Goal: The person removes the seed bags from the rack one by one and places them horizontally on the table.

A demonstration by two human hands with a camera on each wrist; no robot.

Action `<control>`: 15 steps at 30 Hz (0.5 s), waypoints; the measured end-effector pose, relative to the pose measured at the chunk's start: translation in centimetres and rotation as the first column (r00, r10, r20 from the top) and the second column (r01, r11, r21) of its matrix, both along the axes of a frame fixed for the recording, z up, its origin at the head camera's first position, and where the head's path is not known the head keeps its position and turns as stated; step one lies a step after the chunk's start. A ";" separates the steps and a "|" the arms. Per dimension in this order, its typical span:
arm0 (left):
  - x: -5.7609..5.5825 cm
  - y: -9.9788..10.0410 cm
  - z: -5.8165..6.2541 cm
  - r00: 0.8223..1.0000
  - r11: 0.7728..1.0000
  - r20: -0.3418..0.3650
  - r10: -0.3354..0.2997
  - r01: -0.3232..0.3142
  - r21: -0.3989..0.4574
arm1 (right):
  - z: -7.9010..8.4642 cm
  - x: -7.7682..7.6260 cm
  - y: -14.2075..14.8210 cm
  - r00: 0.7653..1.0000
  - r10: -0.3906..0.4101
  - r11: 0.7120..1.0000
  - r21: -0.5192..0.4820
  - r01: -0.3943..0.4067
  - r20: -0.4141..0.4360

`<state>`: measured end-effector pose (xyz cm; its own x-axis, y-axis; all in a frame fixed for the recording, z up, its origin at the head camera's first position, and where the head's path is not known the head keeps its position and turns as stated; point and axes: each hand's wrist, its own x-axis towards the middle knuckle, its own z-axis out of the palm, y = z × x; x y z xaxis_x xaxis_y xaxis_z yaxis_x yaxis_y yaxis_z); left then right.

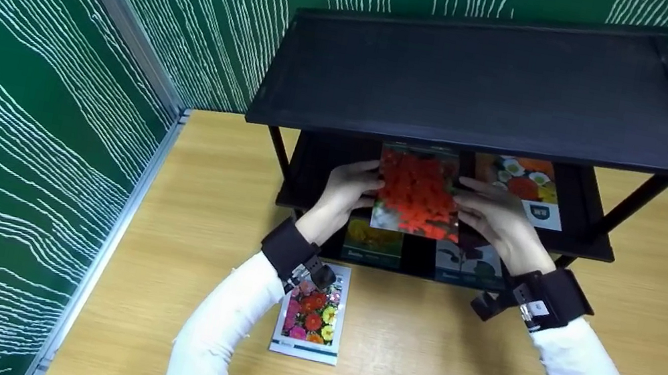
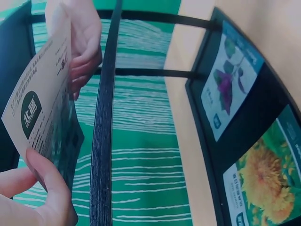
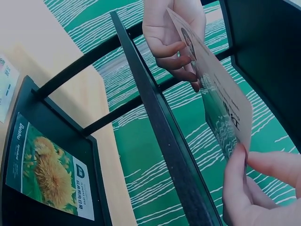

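Note:
A seed packet (image 1: 418, 191) with red flowers on its front is held between my two hands, under the top board of a black shelf rack. My left hand (image 1: 346, 193) pinches its left edge, and my right hand (image 1: 498, 218) grips the right edge. Both wrist views show the packet's pale printed back (image 2: 44, 89), tilted above the middle shelf's front bar (image 3: 160, 122). In the right wrist view, the right thumb and fingers (image 3: 240, 174) pinch a lower corner. Just right of the hands, a packet with white and orange flowers (image 1: 521, 181) lies on the middle shelf.
The rack's top board (image 1: 493, 85) overhangs the hands. On the bottom shelf lie a yellow-flower packet (image 1: 372, 243) and a purple-flower packet (image 2: 230, 84). A packet with multicoloured flowers (image 1: 313, 313) lies on the wooden table (image 1: 412, 370), below the left wrist. Green panels (image 1: 27, 116) stand around.

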<state>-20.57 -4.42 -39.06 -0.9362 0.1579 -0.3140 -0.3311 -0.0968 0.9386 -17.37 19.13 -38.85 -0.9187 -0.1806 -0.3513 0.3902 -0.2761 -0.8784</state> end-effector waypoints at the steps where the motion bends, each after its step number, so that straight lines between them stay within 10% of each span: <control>1: 0.1 0.0 0.0 1.000 1.000 0.000 0.003 -0.003 0.003 | -0.2 0.1 0.0 1.000 -0.002 1.000 0.003 0.002 -0.001; 9: 0.9 -0.4 -0.4 1.000 1.000 -0.009 0.011 -0.011 0.021 | -3.8 -0.4 1.4 0.993 0.068 0.996 -0.059 -0.074 -0.097; 15: 1.7 -0.9 -0.6 1.000 1.000 -0.017 -0.015 0.015 0.023 | -2.8 1.0 0.5 0.996 0.061 0.998 -0.011 -0.062 -0.067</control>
<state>-18.83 -5.28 -39.64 -0.9388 0.1789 -0.2944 -0.3170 -0.1140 0.9416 -16.38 19.61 -41.63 -0.9271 -0.2417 -0.2865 0.3471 -0.2647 -0.8997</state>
